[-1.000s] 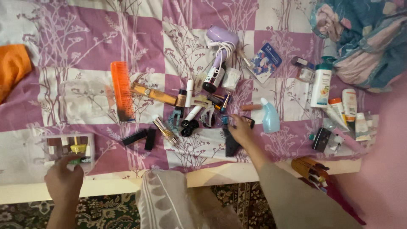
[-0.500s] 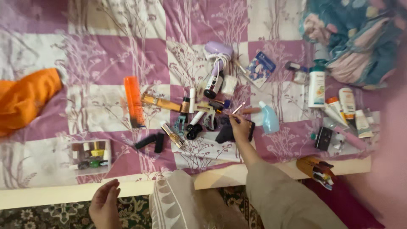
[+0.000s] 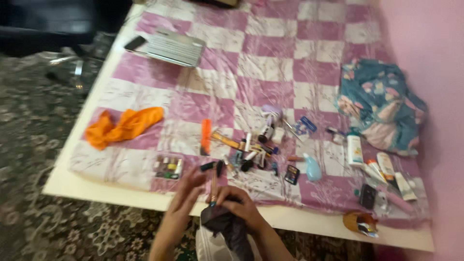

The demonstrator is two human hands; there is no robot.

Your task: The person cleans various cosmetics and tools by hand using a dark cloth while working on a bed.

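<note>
One slim brush and one dark pouch, held between two hands.
The brush [image 3: 213,186] stands upright, pinched by the left hand [image 3: 186,193]; the right hand [image 3: 239,205] clasps the dark pouch [image 3: 227,226] just below. Beyond the fingers lie one small box of bottles [image 3: 167,166] and one orange comb [image 3: 206,136].

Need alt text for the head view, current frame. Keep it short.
Two bare hands meet at the near edge of a purple-and-white checked bedspread: the right hand grips a dark cloth pouch, the left hand fingers a thin gold-coloured stick above it. Cosmetics lie scattered on the bedspread beyond, with an orange cloth to the left.
</note>
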